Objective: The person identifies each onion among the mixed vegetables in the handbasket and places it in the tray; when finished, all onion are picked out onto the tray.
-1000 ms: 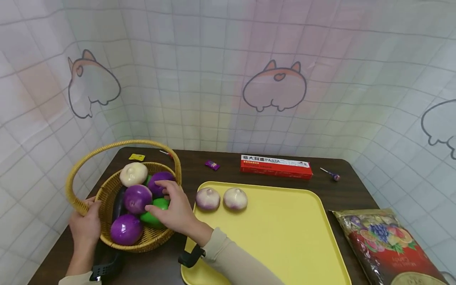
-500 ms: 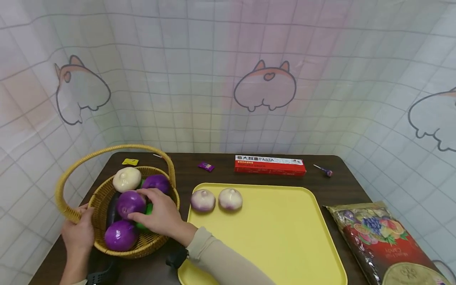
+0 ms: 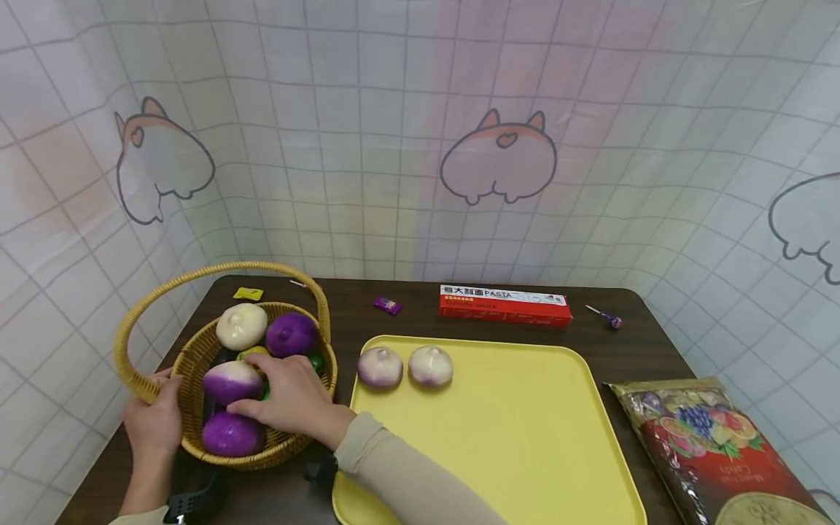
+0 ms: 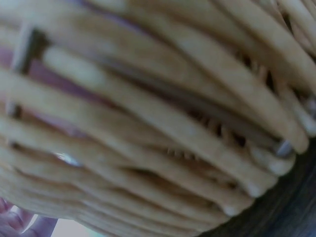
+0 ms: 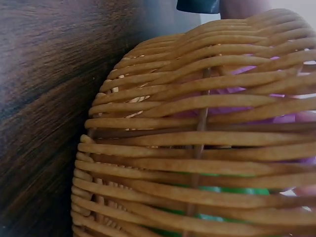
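A wicker basket (image 3: 262, 461) with a tall handle stands at the left. My left hand (image 3: 154, 419) grips its left rim at the handle's foot. Inside the basket, my right hand (image 3: 292, 394) holds a purple-and-white onion (image 3: 226, 380) between thumb and fingers; it lies tilted, with its pale side up. Around it are a white onion (image 3: 241, 326), a purple onion (image 3: 292, 334) and another purple onion (image 3: 232, 435). Something dark, a yellow piece and a green piece (image 3: 317, 362) show partly beneath. Both wrist views are filled mostly by the basket's weave (image 4: 148, 123).
A yellow tray (image 3: 499, 423) carries two pale purple onions (image 3: 430, 366) at its back left. Behind it lie a red pasta box (image 3: 505, 306), a lollipop (image 3: 607, 319) and small wrapped candies (image 3: 387, 305). A candy bag (image 3: 715, 445) lies to the right.
My right hand has moved left onto the middle onion, which has turned from its purple side to its pale side. A yellow piece now shows behind it. My left hand stays on the rim.
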The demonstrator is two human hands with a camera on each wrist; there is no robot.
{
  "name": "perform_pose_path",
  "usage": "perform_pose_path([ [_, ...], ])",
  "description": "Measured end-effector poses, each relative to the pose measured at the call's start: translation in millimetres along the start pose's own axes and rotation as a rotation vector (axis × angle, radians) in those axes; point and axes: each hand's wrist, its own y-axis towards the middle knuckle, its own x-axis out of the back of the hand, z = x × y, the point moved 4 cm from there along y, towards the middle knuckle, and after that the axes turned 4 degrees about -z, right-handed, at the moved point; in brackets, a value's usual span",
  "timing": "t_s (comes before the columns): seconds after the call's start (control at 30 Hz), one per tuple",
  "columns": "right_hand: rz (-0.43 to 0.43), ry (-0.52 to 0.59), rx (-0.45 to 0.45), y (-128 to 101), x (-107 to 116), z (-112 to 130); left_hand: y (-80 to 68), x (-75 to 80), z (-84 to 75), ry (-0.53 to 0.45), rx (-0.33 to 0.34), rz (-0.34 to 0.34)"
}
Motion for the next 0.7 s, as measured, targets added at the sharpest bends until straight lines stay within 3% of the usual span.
perform_pose_path([
  [0.47, 0.017, -0.16, 0.023, 18.5, -9.7, 8.4, 1.7, -2.1, -0.9, -0.016, -0.025, -0.012],
  [0.7, 0.0, -0.163, 0.051, 19.8, -15.3, 12.0, 0.3, -0.8, -1.5, 0.009, -0.043, -0.021],
])
